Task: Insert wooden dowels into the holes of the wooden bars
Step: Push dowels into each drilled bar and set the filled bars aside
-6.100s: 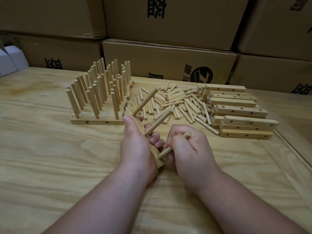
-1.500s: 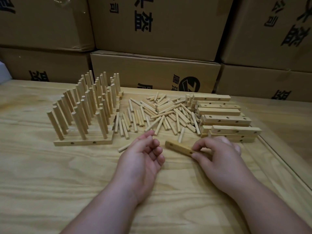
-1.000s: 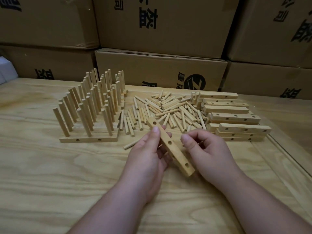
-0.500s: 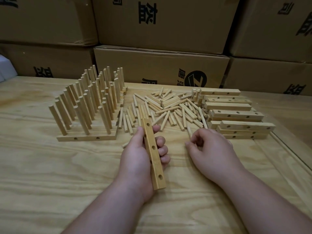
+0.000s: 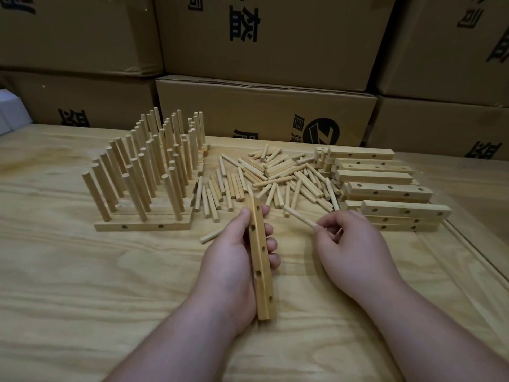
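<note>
left hand (image 5: 234, 260) is wrapped around a wooden bar (image 5: 261, 257), thumb along its left edge and fingers curled over its right; the bar points away from the person, its holes facing up and all unfilled. right hand (image 5: 349, 244) pinches one dowel (image 5: 300, 218) by its near end between thumb and fingertips, far end aimed toward the loose dowel pile (image 5: 270, 177) on the table (image 5: 82, 285). finished bars with upright dowels (image 5: 148, 172) stand to the left. stack of unfilled bars (image 5: 385, 188) lies to the right. one stray dowel (image 5: 210, 237) lies just left of the held bar. cardboard boxes (image 5: 264, 117) line the back.
</note>
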### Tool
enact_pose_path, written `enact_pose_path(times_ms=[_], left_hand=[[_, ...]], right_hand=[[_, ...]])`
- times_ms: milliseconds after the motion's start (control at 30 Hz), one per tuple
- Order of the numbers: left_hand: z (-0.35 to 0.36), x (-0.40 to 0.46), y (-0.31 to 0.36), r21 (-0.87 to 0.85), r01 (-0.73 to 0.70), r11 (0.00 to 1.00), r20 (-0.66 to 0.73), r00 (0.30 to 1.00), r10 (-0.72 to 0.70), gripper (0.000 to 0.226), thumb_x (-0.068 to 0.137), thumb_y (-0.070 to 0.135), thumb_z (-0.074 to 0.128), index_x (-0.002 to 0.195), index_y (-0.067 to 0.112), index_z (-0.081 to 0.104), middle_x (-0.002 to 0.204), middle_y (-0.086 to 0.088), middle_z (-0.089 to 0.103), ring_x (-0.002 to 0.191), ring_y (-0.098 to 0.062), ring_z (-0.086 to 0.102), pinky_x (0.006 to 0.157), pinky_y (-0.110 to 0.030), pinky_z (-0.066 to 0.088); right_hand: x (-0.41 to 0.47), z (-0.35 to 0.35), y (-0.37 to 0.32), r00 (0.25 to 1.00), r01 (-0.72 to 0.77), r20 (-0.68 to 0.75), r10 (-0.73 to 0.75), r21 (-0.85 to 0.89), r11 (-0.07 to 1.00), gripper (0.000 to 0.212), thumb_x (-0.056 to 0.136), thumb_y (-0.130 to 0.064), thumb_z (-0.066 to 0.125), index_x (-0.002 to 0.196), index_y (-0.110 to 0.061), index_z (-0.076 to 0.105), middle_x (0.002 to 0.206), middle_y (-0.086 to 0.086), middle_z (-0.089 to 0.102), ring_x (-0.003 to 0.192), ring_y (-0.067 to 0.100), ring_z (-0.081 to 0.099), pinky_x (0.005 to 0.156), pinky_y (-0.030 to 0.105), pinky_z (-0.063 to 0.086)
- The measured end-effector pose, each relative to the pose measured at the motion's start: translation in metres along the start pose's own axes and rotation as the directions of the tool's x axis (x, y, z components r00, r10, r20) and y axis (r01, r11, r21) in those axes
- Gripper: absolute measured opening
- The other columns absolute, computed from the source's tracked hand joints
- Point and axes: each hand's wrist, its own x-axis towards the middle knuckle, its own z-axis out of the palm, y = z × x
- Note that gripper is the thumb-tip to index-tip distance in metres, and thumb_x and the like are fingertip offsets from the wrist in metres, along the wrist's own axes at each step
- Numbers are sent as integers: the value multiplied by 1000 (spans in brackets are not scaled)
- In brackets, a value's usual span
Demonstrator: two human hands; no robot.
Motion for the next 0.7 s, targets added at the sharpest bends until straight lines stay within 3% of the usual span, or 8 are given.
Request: enact_pose_path(times_ms=[67,167,400,700], left_hand=[[0,0,0,0,-2,1000,-12,1000,2,33,103,35,52,106,11,75,76,-3,58,57,-13,49,47,-24,41],[0,0,0,0,-3,1000,-22,1000,3,33,103,35,53,103,12,77,75,-3,58,57,-13,50,45,-24,41],[0,2,-1,72,16,997,-39,999,-13,34,99,42,59,100,9,64,76,-8,54,56,-16,48,44,-23,43],[-1,2,-2,71,12,997,-36,999,-10,36,95,43,63,95,7,65,70,-9,55,55,-16,49,45,-23,45]], right_hand=[[-1,1,-1,998,56,-4,-56,96,994,6,92,-27,65,90,-32,66,89,-17,53,80,-2,53,61,8,36],[-4,1,-5,988,152,-29,-149,210,966,9,94,-24,65,92,-33,66,92,-18,55,90,-5,53,70,3,38],[-8,-1,-10,960,277,-42,-276,280,919,12,94,-23,63,100,-33,67,92,-22,57,95,-1,55,76,5,38],[-6,0,-8,947,320,-125,-296,286,903,20,94,-20,61,100,-38,65,101,-22,56,101,3,56,83,10,39]])
